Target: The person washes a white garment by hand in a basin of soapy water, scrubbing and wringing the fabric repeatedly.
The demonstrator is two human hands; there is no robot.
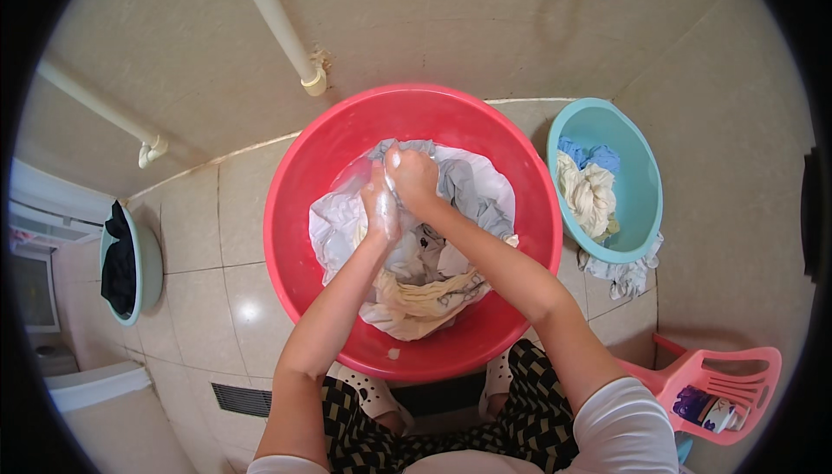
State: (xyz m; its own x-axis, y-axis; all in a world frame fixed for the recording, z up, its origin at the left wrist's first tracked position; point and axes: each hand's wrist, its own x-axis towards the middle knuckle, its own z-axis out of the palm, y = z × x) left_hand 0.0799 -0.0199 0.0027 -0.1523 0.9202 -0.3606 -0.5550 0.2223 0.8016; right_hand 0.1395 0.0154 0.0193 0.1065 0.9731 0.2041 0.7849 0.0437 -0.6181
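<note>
In the middle of the frame sits a big red tub (295, 240) on the tiled floor (204, 257), full of wet white and grey clothes (468, 192). Both hands are pressed together over the pile. The left hand (380, 207) is closed around a bit of the wet cloth, and the right hand (413, 178) is clenched on the same cloth just beside it, touching the left hand. A cream cloth (420, 295) lies lower in the tub, near the bottom rim. To the right of the frame is a blue tub (646, 171) with a twisted cream cloth and a blue one inside. At the lower right stands a pink plastic chair (737, 370). At the left edge a pale green tub (149, 266) holds something dark. White pipes (277, 19) run along the wall at the top.
</note>
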